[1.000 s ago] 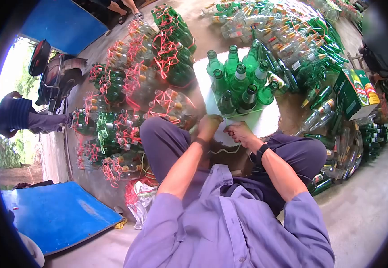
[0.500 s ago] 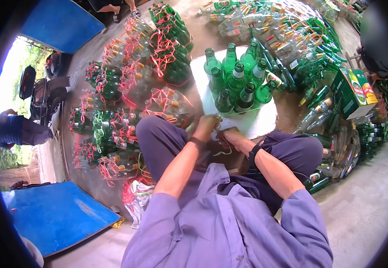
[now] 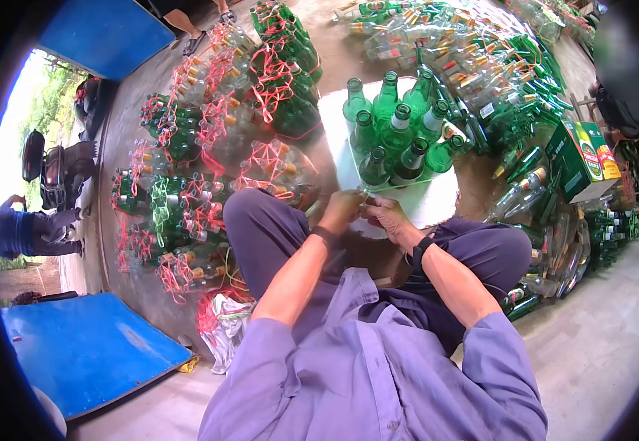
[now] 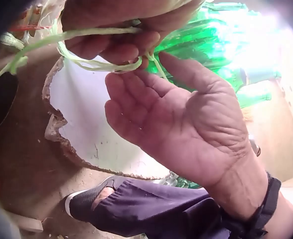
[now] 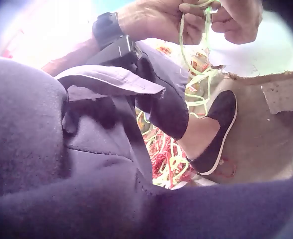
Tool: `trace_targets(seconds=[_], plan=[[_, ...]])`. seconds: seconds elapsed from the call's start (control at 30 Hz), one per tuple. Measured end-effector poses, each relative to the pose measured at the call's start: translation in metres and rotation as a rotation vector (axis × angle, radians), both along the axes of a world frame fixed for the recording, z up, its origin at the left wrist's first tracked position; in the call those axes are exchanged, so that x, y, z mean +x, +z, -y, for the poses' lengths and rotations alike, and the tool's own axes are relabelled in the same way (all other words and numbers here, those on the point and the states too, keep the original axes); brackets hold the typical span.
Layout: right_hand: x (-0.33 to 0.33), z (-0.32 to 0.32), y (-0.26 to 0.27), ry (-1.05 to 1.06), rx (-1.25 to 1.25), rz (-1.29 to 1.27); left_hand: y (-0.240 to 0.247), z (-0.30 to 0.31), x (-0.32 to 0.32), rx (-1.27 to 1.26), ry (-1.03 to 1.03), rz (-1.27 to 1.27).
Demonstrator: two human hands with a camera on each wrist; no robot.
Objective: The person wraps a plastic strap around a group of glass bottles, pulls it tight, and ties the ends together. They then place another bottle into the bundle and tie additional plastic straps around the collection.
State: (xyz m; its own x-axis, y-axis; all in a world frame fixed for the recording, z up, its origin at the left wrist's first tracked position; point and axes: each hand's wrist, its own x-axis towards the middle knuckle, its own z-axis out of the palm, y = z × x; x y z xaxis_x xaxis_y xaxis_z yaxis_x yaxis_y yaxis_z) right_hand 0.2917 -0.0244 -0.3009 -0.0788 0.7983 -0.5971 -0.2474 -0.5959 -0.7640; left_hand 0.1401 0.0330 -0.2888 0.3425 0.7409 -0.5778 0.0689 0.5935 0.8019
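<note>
Several green bottles [image 3: 397,132] stand upright in a cluster on a white board [image 3: 437,202], with a pale green twine [image 3: 415,181] running low around them. At the near side of the cluster, my left hand [image 3: 341,211] and right hand [image 3: 391,218] meet. Fingers of my left hand [image 4: 131,25] pinch the twine [image 4: 94,63], whose loose ends trail off in the left wrist view. My right hand [image 4: 181,117] shows its palm, fingers bent, thumb and fingertips at the same twine. In the right wrist view, strands hang between the left hand [image 5: 171,20] and right hand [image 5: 238,20].
Bundles of bottles tied with red twine [image 3: 275,81] stand to the left. Loose bottles [image 3: 459,51] are heaped behind and right, near a green carton [image 3: 580,158]. A blue panel [image 3: 91,353] lies front left. White cloth and red twine [image 3: 225,323] lie by the left knee.
Both hands have stayed near the cluster; the right moved down and left, then slightly up, and now meets the left. The person at far left and the feet at the top have shifted.
</note>
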Motion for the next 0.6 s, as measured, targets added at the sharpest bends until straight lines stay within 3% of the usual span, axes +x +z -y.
trace_targets(seconds=[0.13, 0.33, 0.4, 0.6], plan=[[0.002, -0.001, -0.015, 0.004, 0.009, -0.062, 0.013, 0.003, -0.001, -0.089, 0.005, 0.026], [-0.001, 0.002, -0.007, -0.150, -0.130, -0.140, 0.011, 0.001, 0.000, -0.116, -0.012, -0.021], [0.000, 0.002, -0.009, -0.112, -0.120, -0.019, 0.011, 0.003, 0.001, -0.117, -0.006, -0.014], [-0.003, -0.006, -0.006, -0.108, -0.179, 0.009, -0.005, 0.003, -0.004, -0.148, 0.006, 0.042]])
